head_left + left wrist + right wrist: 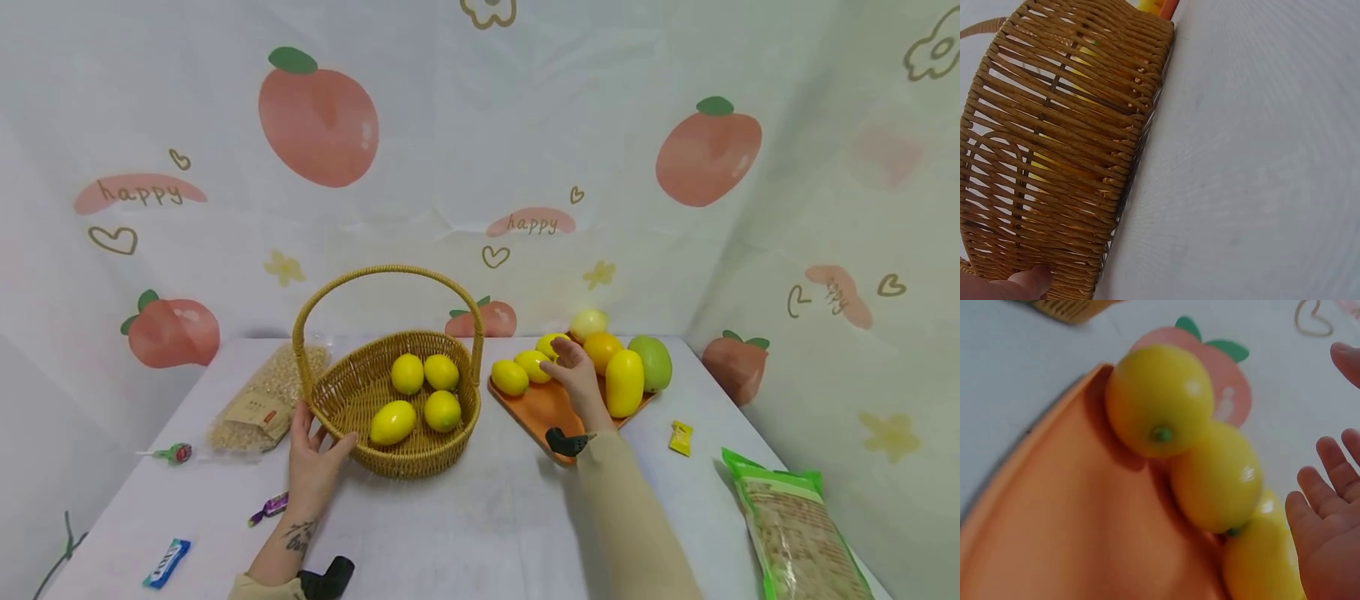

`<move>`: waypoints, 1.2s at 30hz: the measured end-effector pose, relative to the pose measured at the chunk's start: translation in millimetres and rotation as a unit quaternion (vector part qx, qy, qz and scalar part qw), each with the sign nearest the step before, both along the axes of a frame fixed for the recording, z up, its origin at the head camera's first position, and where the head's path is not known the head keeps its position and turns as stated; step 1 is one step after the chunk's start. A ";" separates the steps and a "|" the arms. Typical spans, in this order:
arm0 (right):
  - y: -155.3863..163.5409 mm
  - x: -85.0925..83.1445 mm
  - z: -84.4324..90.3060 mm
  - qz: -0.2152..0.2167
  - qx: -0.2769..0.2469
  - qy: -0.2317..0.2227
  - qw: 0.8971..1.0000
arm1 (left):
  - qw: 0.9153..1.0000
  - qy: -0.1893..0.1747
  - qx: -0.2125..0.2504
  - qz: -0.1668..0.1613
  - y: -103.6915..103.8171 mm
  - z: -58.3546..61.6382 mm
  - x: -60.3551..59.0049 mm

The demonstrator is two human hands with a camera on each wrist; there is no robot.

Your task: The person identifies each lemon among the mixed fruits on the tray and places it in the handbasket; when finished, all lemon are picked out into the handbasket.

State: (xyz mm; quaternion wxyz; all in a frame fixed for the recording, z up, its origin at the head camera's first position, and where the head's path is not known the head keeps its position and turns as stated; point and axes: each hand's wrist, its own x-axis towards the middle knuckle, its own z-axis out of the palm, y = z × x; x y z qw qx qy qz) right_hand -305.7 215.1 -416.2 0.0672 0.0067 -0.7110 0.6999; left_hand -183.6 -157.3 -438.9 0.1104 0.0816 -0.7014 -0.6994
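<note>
A wicker basket (420, 462) with a tall arched handle holds several lemons (392, 422). My left hand (318, 467) rests against its left front corner, fingers along the side and thumb spread over the front. In the left wrist view a fingertip (1040, 278) presses on the weave. To the right is an orange tray (536, 408), with lemons (510, 377) lined up along its back left edge. Over the tray my right hand (576, 379) hovers empty, fingers extended and thumb apart. The right wrist view shows it beside the row of lemons (1216, 478).
An orange (602, 352), a yellow mango (624, 383), a green fruit (651, 364) and a pale yellow fruit (588, 323) crowd the tray's right side. Bagged grain (262, 400) lies behind my left hand. Wrapped sweets (167, 563), a lollipop (178, 453) and a green-edged bag (802, 533) lie around.
</note>
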 end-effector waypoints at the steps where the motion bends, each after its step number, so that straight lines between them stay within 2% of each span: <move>1: -0.4 -2.8 -2.8 -0.002 0.000 -0.007 1.000 | 1.000 -0.001 0.001 0.000 0.0 -0.1 0.1; 8: -3.1 -17.2 -18.4 0.004 0.022 -0.040 0.999 | 1.000 0.003 0.006 0.000 0.3 -0.6 0.6; 17: -7.3 -27.4 -26.3 -0.007 0.081 -0.083 0.993 | 1.000 -0.003 0.006 0.005 -0.1 -0.4 -0.1; 26: -12.6 -30.6 -31.9 -0.038 0.097 -0.119 0.987 | 1.000 0.000 0.004 0.004 1.2 0.4 -0.7; 36: -14.1 -30.5 -30.1 -0.039 0.116 -0.132 0.984 | 1.000 -0.001 0.005 0.004 0.9 0.4 -0.7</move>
